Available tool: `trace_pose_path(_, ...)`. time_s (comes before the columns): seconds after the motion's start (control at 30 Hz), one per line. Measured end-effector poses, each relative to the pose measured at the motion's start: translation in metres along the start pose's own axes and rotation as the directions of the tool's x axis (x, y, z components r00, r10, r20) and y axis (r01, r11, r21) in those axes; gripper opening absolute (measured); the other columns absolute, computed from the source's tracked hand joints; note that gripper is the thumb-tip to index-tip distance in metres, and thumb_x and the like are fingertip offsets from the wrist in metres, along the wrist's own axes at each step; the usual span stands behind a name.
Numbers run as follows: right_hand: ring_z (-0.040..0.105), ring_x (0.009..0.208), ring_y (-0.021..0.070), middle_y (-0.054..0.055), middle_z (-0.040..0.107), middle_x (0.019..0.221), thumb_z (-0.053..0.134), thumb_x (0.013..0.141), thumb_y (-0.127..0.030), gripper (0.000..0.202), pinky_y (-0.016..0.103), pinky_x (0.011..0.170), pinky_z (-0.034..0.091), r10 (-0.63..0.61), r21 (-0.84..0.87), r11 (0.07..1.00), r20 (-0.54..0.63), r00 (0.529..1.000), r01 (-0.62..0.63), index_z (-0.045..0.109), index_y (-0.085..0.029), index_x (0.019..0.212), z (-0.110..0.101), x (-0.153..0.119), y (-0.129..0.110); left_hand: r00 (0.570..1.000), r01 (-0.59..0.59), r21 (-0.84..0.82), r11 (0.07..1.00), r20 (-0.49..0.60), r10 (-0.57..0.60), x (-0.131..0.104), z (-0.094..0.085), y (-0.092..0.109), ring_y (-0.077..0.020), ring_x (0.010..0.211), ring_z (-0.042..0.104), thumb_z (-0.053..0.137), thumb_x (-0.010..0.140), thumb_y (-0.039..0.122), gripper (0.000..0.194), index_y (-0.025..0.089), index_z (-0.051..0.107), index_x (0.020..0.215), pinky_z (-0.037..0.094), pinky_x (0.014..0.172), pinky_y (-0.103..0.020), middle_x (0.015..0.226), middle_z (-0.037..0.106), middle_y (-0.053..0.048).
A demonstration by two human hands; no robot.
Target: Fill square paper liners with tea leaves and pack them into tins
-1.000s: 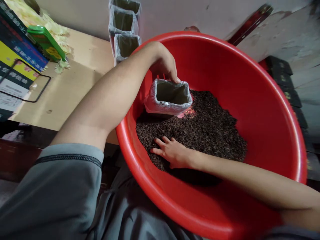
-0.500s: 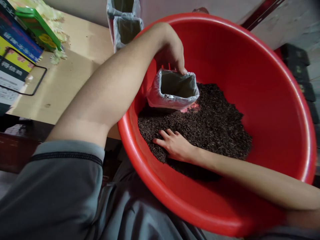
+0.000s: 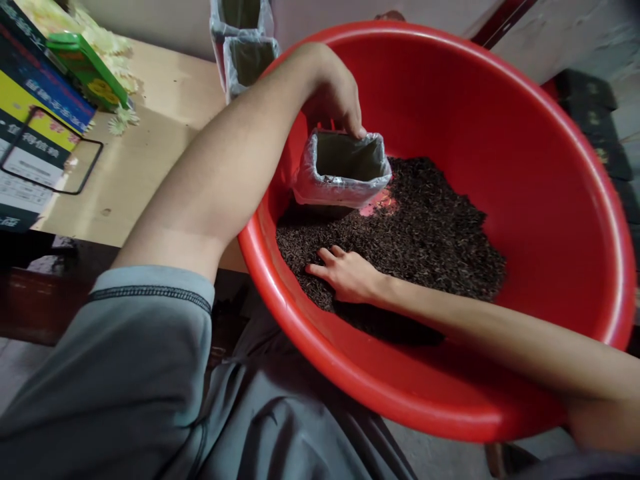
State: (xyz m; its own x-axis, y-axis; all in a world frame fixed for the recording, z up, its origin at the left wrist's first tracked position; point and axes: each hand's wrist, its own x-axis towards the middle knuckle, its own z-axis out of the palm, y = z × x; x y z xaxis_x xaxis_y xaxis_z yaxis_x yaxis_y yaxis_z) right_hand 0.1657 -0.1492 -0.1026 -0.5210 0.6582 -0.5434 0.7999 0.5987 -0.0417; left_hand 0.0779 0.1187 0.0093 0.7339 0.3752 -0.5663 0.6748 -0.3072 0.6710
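Observation:
My left hand (image 3: 341, 100) reaches over the tub's rim and grips the back edge of an open box lined with clear plastic (image 3: 345, 180). One digit shows on the lip; the others are hidden. The box's visible inside holds no leaves, and it stands upright in a big red plastic tub (image 3: 540, 187). Dark, dry shredded leaves, like loose tea (image 3: 430, 233), lie heaped around its front and right. In front of the box, my right hand (image 3: 350, 275) rests palm down on the heap, fingers apart with their tips partly sunk in it.
Two more plastic-lined boxes (image 3: 249, 63) stand at the tub's back left, by a pale wooden table (image 3: 165, 87). On that table are a green packet (image 3: 90, 70), pale dried flowers (image 3: 123, 119) and a printed carton (image 3: 37, 140) with a black wire frame (image 3: 93, 167). Dark blocks (image 3: 590, 120) stand at right.
The view has shifted slightly. My left hand keeps its grip on the box, and my right hand stays on the leaves with its fingers a little more bent.

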Motion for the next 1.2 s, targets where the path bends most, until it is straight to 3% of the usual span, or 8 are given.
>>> trace_pose_path(0.17, 0.057, 0.111, 0.0342, 0.017, 0.052, 0.131, 0.053, 0.085, -0.014, 0.059, 0.034, 0.071, 0.054, 0.033, -0.004, 0.999, -0.038, 0.999, -0.033, 0.052, -0.028, 0.143, 0.005, 0.001, -0.003, 1.000, -0.022, 0.004, 1.000, -0.017, 0.023, 0.001, 0.000, -0.001, -0.0237, 0.093, 0.068, 0.066, 0.097, 0.025, 0.041, 0.006, 0.066, 0.133, 0.048, 0.102, -0.054, 0.100, 0.074, -0.010)
trace_pose_path(0.33, 0.055, 0.112, 0.0345, 0.017, 0.051, 0.130, 0.056, 0.085, -0.018, 0.059, 0.037, 0.076, 0.055, 0.022, 0.011, 1.000, -0.026, 0.999, -0.022, 0.052, -0.029, 0.143, 0.007, 0.002, -0.002, 0.999, -0.021, 0.003, 1.000, -0.031, 0.021, -0.001, 0.001, 0.001, -0.0224, 0.089, 0.068, 0.067, 0.097, 0.025, 0.041, 0.004, 0.067, 0.131, 0.048, 0.101, -0.053, 0.102, 0.074, -0.011)
trace_pose_path(0.53, 0.056, 0.113, 0.0335, 0.016, 0.052, 0.130, 0.061, 0.083, -0.022, 0.062, 0.037, 0.080, 0.054, 0.000, 0.002, 1.000, -0.006, 1.000, 0.000, 0.053, -0.029, 0.144, 0.004, 0.003, 0.000, 1.000, -0.009, 0.000, 1.000, -0.022, 0.009, -0.003, 0.003, 0.001, -0.0183, 0.077, 0.064, 0.065, 0.098, 0.025, 0.029, 0.007, 0.071, 0.119, 0.047, 0.104, -0.055, 0.074, 0.068, -0.001)
trace_pose_path(0.67, 0.058, 0.111, 0.0324, 0.016, 0.054, 0.128, 0.060, 0.084, -0.024, 0.062, 0.037, 0.081, 0.054, -0.029, 0.009, 1.000, -0.004, 1.000, 0.029, 0.053, -0.029, 0.145, -0.001, 0.003, 0.003, 1.000, -0.011, -0.006, 1.000, -0.014, 0.011, -0.002, 0.002, 0.000, -0.0181, 0.075, 0.063, 0.066, 0.096, 0.026, 0.026, 0.006, 0.071, 0.113, 0.047, 0.105, -0.057, 0.071, 0.065, 0.001)
trace_pose_path(0.93, 0.062, 0.108, 0.0299, 0.013, 0.057, 0.123, 0.075, 0.077, -0.035, 0.072, 0.036, 0.085, 0.051, 0.032, 0.098, 0.995, -0.055, 0.998, -0.026, 0.054, -0.026, 0.145, -0.037, -0.004, 0.012, 0.999, 0.017, 0.039, 0.999, -0.050, -0.016, -0.005, 0.004, 0.003, -0.0277, 0.095, 0.068, 0.065, 0.096, 0.029, 0.040, 0.003, 0.068, 0.126, 0.047, 0.104, -0.057, 0.077, 0.070, -0.004)
trace_pose_path(1.07, 0.063, 0.104, 0.0285, 0.013, 0.057, 0.122, 0.080, 0.072, -0.035, 0.078, 0.035, 0.083, 0.049, 0.032, 0.137, 0.990, -0.079, 0.996, -0.021, 0.054, -0.024, 0.145, -0.058, -0.007, 0.015, 0.999, 0.010, 0.036, 0.999, -0.053, -0.008, -0.005, 0.004, 0.003, -0.0258, 0.094, 0.068, 0.066, 0.097, 0.028, 0.039, 0.003, 0.068, 0.126, 0.049, 0.104, -0.053, 0.079, 0.071, -0.004)
trace_pose_path(1.2, 0.065, 0.099, 0.0281, 0.013, 0.059, 0.120, 0.083, 0.068, -0.033, 0.080, 0.035, 0.081, 0.050, 0.009, 0.152, 0.988, -0.116, 0.993, 0.009, 0.055, -0.021, 0.143, -0.075, -0.012, 0.016, 0.998, 0.047, 0.016, 0.999, -0.042, -0.046, -0.003, 0.003, 0.002, -0.0245, 0.085, 0.068, 0.066, 0.096, 0.030, 0.045, 0.001, 0.066, 0.131, 0.049, 0.102, -0.055, 0.075, 0.070, -0.004)
